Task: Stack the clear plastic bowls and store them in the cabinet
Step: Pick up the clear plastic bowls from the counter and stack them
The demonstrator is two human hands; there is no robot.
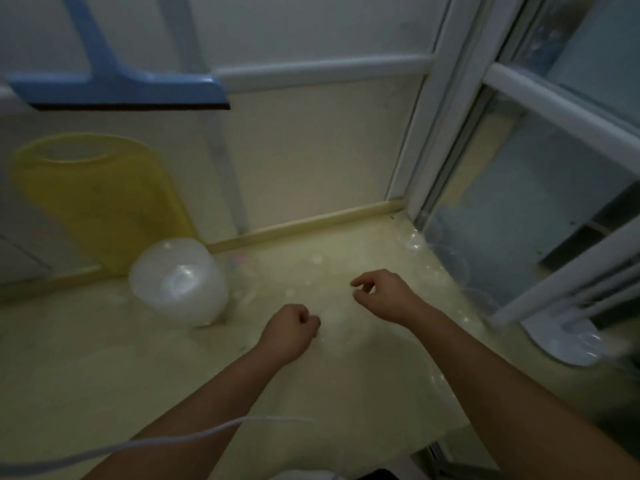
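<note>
Head view: left hand (289,329) clenched, right hand (382,296) loosely curled, both grasping nothing visible, over the pale yellow counter (104,358); translucent white plastic bowl (178,280) sits tipped nearby.

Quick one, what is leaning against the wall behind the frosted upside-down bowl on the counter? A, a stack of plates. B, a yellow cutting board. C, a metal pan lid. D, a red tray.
B: a yellow cutting board with a handle hole stands against the wall, just behind the frosted bowl.
</note>
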